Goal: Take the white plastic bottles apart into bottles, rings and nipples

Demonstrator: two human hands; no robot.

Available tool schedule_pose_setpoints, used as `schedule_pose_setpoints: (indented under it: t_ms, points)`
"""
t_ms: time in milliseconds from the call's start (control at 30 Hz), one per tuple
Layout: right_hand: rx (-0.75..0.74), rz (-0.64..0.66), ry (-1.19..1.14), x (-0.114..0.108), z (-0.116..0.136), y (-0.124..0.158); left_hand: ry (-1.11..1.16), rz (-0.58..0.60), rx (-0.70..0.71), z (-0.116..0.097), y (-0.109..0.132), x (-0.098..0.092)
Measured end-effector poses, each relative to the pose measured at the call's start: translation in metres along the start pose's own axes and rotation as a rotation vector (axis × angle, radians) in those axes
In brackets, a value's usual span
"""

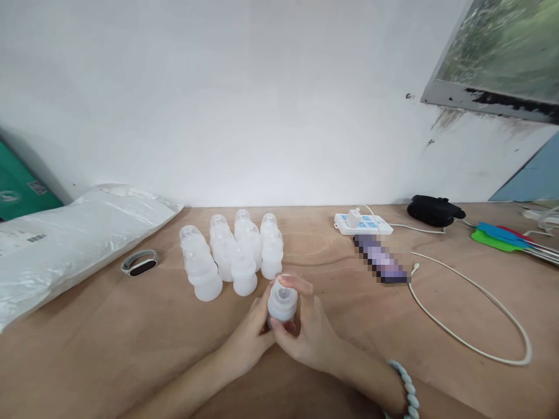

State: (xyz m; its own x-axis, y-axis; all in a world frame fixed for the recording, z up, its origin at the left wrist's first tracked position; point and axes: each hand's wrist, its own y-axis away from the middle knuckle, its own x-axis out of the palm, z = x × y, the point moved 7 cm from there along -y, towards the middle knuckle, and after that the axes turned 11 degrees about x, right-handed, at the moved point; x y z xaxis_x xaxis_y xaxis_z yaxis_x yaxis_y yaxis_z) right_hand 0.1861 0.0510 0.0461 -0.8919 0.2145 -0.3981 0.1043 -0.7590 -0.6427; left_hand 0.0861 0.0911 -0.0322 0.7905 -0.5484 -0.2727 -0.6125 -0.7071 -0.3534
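Observation:
A small white baby bottle (282, 302) stands between both hands near the middle of the table, its ringed top tilted toward me. My left hand (255, 329) wraps its left side and lower part. On the right, the fingers and thumb of my right hand (308, 326) close around the bottle's upper part; one fingertip lies on its top rim. The bottle's lower body is mostly hidden by the hands. Just beyond, several more white bottles with clear domed caps (244, 265) are grouped upright on the wooden table (183, 343).
Left of the bottles lie a fitness band (140, 263) and a large white plastic bag (82, 238). Toward the right are a power strip (363, 222), a phone (381, 259), a looped white cable (493, 299), a black case (435, 210) and coloured spatulas (502, 235). A wall rises behind.

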Motion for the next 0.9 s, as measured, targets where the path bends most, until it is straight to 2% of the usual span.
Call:
schedule_pose_setpoints:
  t_ms: [200, 533, 733, 900]
  points:
    - [-0.021, 0.02, 0.022, 0.0, 0.0, -0.001, 0.004, 0.012, 0.034, -0.008, -0.004, 0.0]
    - [-0.162, 0.016, 0.144, 0.002, 0.008, 0.002, -0.055, -0.014, 0.003, -0.007, -0.003, -0.001]
    - [-0.138, -0.018, 0.198, 0.001, -0.001, 0.005, -0.072, -0.002, 0.05, -0.009, -0.005, 0.0]
    - [-0.138, -0.04, 0.242, 0.002, -0.002, 0.002, -0.175, 0.014, 0.075, -0.01, -0.004, -0.001]
